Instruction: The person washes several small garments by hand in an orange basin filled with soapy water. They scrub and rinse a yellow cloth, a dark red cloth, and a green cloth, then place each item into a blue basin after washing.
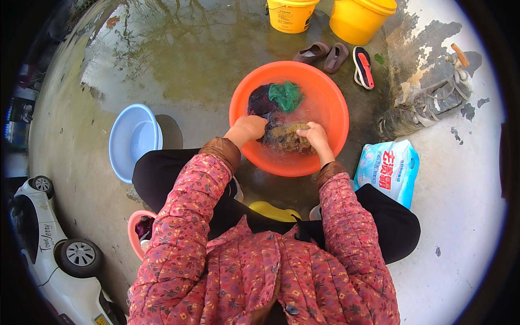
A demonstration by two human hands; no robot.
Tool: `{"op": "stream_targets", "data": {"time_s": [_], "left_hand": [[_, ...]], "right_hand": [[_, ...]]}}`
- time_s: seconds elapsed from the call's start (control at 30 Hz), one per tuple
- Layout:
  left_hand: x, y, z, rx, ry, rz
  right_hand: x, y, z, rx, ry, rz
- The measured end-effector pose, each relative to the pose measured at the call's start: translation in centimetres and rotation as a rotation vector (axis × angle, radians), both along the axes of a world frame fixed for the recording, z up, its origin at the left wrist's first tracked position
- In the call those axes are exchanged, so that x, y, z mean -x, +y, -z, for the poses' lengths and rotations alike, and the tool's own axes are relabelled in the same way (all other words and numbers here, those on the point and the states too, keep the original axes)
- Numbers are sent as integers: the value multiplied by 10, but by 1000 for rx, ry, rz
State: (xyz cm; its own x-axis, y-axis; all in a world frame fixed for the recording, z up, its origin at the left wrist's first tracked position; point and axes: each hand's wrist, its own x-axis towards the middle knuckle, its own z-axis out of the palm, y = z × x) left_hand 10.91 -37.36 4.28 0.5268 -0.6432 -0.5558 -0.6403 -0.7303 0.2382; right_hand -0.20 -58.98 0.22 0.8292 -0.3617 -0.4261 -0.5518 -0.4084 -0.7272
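A round orange plastic basin (289,168) holds cloudy water and wet cloths in front of me. My left hand (251,126) is closed on a dark cloth (266,126) inside the basin's left side. Opposite it, my right hand (315,136) grips a yellow-brown cloth (286,136), thumb on top and the other fingers mostly hidden. Towards the far side lies a bunched green mesh cloth (287,96), against a dark patterned cloth (260,100). The water blurs where one cloth ends and another begins.
A light blue basin (140,138) stands left; a pink basin (136,233) with clothes sits nearer me. On the right are a detergent bag (384,170) and a wrapped pipe (426,103). Beyond are brown shoes (336,57), a scrubbing brush (364,67) and yellow buckets (291,16). A white car (57,252) is parked left.
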Motion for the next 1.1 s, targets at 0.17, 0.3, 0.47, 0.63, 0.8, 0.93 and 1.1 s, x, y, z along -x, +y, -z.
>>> {"op": "stream_targets", "data": {"time_s": [0.17,0.3,0.47,0.63,0.8,0.93,1.1], "left_hand": [[69,-36,38,563,693,-1069],[80,-51,14,693,1344,-1519],[73,-64,-13,1112,1648,-1350],[57,-75,40,1377,1758,-1409],[52,-88,109,1383,1331,-1733],[62,-107,125,1485,1289,-1740],[71,-111,100,1392,1066,-1626]], "right_hand": [[-11,10,-96,-649,-440,307],[2,36,-161,-890,-487,283],[18,60,-179,-1051,-532,296],[13,70,-136,-847,-509,395],[15,96,-74,-274,-360,346],[12,95,-42,162,-326,312],[-16,64,-19,143,-268,408]]}}
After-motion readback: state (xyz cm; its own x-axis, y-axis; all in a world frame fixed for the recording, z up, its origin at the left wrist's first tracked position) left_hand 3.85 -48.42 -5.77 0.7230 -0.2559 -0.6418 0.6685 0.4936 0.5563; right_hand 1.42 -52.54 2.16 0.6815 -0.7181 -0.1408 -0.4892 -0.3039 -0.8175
